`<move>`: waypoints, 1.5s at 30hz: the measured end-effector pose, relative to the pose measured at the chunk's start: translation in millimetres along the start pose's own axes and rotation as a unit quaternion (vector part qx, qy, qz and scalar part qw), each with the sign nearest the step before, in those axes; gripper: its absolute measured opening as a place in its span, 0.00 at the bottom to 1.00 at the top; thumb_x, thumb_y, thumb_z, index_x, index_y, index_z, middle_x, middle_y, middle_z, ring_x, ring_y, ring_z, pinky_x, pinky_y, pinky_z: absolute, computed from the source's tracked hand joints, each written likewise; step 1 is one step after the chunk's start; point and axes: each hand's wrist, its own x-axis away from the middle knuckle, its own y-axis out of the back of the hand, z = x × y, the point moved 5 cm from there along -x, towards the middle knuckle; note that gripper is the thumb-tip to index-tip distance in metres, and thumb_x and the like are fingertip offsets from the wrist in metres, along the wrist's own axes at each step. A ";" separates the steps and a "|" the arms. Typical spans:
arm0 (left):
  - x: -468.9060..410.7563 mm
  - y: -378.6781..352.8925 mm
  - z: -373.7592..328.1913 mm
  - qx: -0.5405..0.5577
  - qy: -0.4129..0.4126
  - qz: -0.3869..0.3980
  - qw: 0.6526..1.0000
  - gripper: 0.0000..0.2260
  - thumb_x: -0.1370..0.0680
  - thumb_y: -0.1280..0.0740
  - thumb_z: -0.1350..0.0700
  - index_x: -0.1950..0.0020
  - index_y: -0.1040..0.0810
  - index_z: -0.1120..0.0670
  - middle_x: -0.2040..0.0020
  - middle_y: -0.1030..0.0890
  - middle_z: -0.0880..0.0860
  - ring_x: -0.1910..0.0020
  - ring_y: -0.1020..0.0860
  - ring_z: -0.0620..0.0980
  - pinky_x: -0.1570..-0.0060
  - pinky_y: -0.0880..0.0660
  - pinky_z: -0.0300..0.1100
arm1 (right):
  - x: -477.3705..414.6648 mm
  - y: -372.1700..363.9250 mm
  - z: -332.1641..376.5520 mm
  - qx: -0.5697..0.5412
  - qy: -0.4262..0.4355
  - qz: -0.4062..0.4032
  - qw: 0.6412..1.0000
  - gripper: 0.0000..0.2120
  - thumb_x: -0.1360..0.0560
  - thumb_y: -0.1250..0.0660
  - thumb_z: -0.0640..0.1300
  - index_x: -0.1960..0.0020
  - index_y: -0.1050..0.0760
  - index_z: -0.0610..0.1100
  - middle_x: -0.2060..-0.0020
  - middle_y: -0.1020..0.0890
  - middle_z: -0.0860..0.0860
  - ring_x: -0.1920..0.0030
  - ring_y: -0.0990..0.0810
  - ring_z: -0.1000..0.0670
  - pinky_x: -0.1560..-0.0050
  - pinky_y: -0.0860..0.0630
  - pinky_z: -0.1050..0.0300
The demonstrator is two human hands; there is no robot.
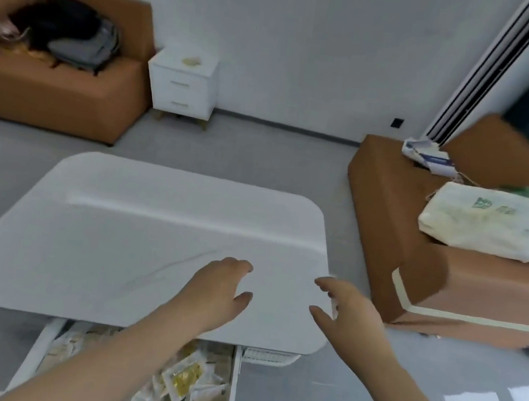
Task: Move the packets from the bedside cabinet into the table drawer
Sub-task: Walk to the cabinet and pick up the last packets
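Far to your left stands a low orange-brown upholstered sofa (pixel 51 95) with a black and grey backpack (pixel 76 37) lying on its seat. On your right you have a second orange-brown sofa (pixel 447 285); a cream cloth bag with green print (pixel 488 226) lies on it, and behind that a crumpled blue and white paper package (pixel 430 156). A small black wall socket (pixel 397 123) sits low on the white wall, beside a tall white floor-standing air conditioner (pixel 496 62). Grey floor (pixel 262 156) runs between them.
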 end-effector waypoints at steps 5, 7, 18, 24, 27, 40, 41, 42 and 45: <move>-21.6 72.5 -129.6 -0.040 -0.105 -0.070 0.991 0.20 0.20 0.39 0.48 0.29 0.35 0.49 0.31 0.30 0.45 0.34 0.31 0.46 0.36 0.36 0.36 | 24.6 142.1 -13.4 0.014 0.021 -0.110 0.994 0.22 0.26 0.32 0.49 0.33 0.29 0.51 0.38 0.24 0.57 0.39 0.26 0.56 0.40 0.29 0.62; -29.2 94.8 -184.4 -0.045 -0.145 -0.097 0.984 0.20 0.21 0.39 0.48 0.29 0.34 0.48 0.31 0.30 0.44 0.33 0.31 0.45 0.37 0.37 0.35 | 38.9 193.5 -29.5 0.027 0.027 -0.149 0.988 0.22 0.26 0.31 0.49 0.33 0.29 0.52 0.38 0.24 0.58 0.39 0.26 0.58 0.41 0.31 0.66; -63.9 126.6 -433.2 0.017 -0.270 -0.196 0.943 0.19 0.23 0.35 0.48 0.33 0.30 0.46 0.36 0.26 0.41 0.38 0.29 0.38 0.44 0.32 0.33 | 111.0 408.2 -148.5 0.044 0.053 -0.305 0.950 0.18 0.26 0.31 0.51 0.37 0.28 0.58 0.49 0.27 0.70 0.47 0.29 0.70 0.50 0.33 0.76; -123.3 112.1 -493.3 0.041 -0.275 -0.197 0.940 0.17 0.24 0.34 0.49 0.35 0.28 0.45 0.40 0.24 0.40 0.41 0.27 0.37 0.39 0.30 0.38 | 82.4 456.0 -202.8 0.029 0.056 -0.315 0.947 0.17 0.26 0.31 0.50 0.39 0.28 0.60 0.49 0.25 0.67 0.48 0.26 0.66 0.49 0.29 0.72; -164.7 111.2 -508.9 0.049 -0.279 -0.190 0.940 0.16 0.24 0.34 0.50 0.36 0.27 0.45 0.41 0.23 0.41 0.41 0.26 0.38 0.40 0.28 0.41 | 49.3 471.7 -223.3 0.039 0.055 -0.315 0.947 0.18 0.26 0.31 0.50 0.37 0.27 0.57 0.47 0.24 0.66 0.47 0.25 0.63 0.48 0.30 0.72; -382.6 152.3 -507.2 0.069 -0.264 -0.203 0.940 0.16 0.23 0.34 0.50 0.35 0.27 0.46 0.41 0.24 0.39 0.42 0.27 0.36 0.41 0.28 0.36 | -164.7 537.4 -278.4 0.054 0.061 -0.314 0.946 0.23 0.26 0.32 0.51 0.32 0.32 0.57 0.44 0.25 0.64 0.46 0.26 0.62 0.50 0.30 0.72; -399.8 152.6 -504.6 0.075 -0.260 -0.204 0.941 0.16 0.24 0.34 0.50 0.36 0.27 0.46 0.42 0.23 0.39 0.42 0.26 0.36 0.40 0.28 0.37 | -182.7 538.6 -284.3 0.053 0.059 -0.310 0.947 0.23 0.26 0.32 0.52 0.32 0.32 0.57 0.44 0.25 0.64 0.46 0.27 0.62 0.52 0.31 0.73; -418.0 152.8 -501.2 0.081 -0.253 -0.205 0.942 0.16 0.24 0.33 0.50 0.36 0.26 0.46 0.43 0.23 0.39 0.43 0.26 0.36 0.40 0.28 0.37 | -202.2 539.9 -290.2 0.052 0.060 -0.306 0.949 0.23 0.26 0.32 0.53 0.32 0.32 0.57 0.44 0.25 0.64 0.46 0.27 0.62 0.54 0.31 0.74; -476.5 154.1 -490.0 0.073 -0.234 -0.214 0.946 0.16 0.24 0.33 0.48 0.37 0.26 0.45 0.43 0.23 0.39 0.44 0.26 0.36 0.40 0.28 0.38 | -265.0 543.1 -308.3 0.042 0.069 -0.291 0.953 0.23 0.26 0.33 0.54 0.33 0.32 0.59 0.46 0.26 0.66 0.46 0.27 0.62 0.52 0.32 0.76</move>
